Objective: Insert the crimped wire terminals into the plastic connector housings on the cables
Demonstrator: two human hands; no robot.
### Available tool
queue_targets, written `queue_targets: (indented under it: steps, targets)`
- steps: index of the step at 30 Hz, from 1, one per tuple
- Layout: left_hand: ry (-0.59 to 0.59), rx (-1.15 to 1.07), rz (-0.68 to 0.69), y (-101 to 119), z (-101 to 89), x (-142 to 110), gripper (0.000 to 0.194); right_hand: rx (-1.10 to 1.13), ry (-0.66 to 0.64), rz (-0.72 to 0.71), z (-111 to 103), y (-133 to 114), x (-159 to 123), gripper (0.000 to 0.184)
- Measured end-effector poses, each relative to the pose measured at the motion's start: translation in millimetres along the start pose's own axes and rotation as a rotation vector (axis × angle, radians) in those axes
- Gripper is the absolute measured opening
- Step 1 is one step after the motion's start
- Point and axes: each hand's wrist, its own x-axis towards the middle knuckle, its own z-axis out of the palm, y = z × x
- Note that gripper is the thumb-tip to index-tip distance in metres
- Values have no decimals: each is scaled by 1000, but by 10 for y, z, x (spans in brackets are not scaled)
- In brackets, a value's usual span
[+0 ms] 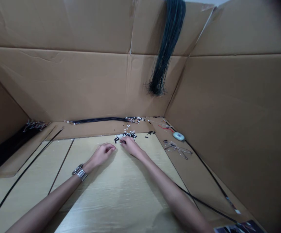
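My right hand (130,145) is closed, pinching the end of a thin black cable (123,141) at the pile. More black cable (207,203) shows from under my right forearm; whether it is the same piece is hidden. My left hand (102,152), with a metal watch (80,172) on the wrist, is just left of it, fingertips pressed together; anything between them is too small to see. Small black sleeves (116,139) and white connector pieces (127,135) lie heaped just beyond my fingers.
Cardboard walls (82,84) surround the worktop. A bundle of dark wires (167,45) hangs over the back wall. Black cables lie in a bunch at the back (101,119) and in a thick stack at left (6,149). Eyeglasses (178,149) and a pale oval device (178,136) sit at right.
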Motion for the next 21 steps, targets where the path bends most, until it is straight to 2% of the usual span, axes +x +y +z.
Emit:
queue_targets:
  steps: [7,11,14,17,21]
  targets:
    - [13,-218,-59,-16,22,43,27,43,69,8,35,-67,-80,31]
    - [80,-461,-80,32,34,93,36,117,168,-26,-41,-281,-123,29]
    - [173,-648,-80,217,-5,116,44,179,265,-94,-176,-560,-183,26]
    - [258,-786,-67,498,-121,93,45,199,409,-188,-408,-892,-284,20]
    - [250,-915,3,890,-415,11,47,156,594,-370,-780,-1298,-469,16]
